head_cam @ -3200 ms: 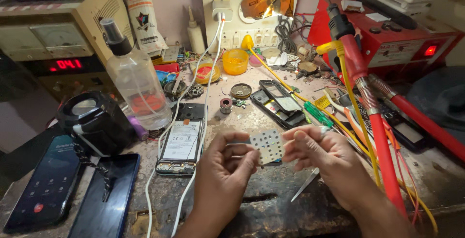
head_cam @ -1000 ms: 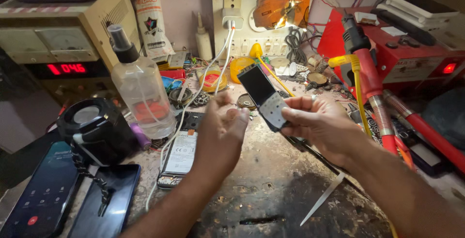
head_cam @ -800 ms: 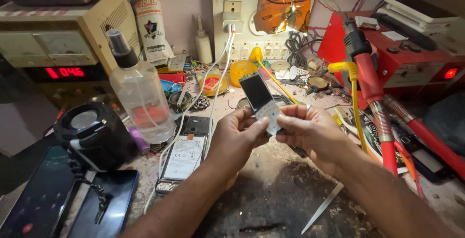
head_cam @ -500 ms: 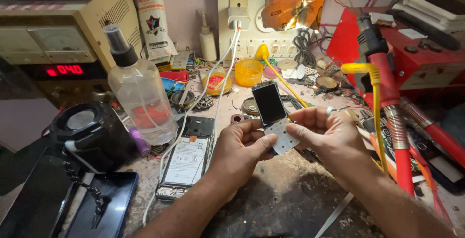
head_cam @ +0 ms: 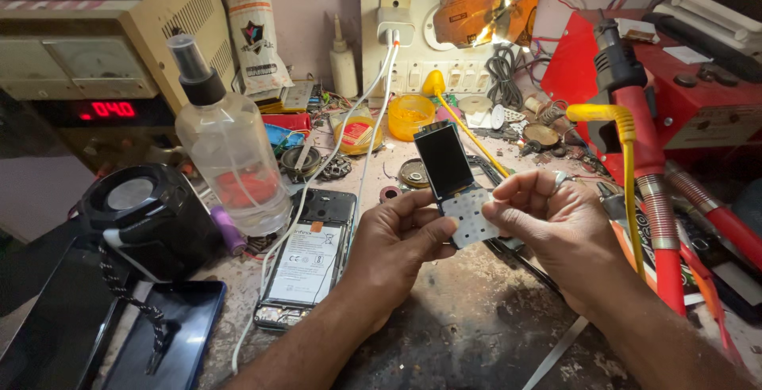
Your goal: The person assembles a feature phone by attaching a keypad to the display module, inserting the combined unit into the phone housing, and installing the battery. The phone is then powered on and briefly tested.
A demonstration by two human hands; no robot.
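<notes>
Phone [head_cam: 459, 188] pinched between my left hand [head_cam: 394, 239] and right hand [head_cam: 556, 227], long axis upright, screen tilted away, both equally near.

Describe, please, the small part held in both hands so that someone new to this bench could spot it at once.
Start at the white switchboard on the back wall and drop to the bench's middle, where the left hand and right hand meet. Between them is a small phone board: dark blank screen above, pale dotted keypad sheet below. Unlike the opened smartphone lying flat nearby, it is held up off the bench.
</notes>
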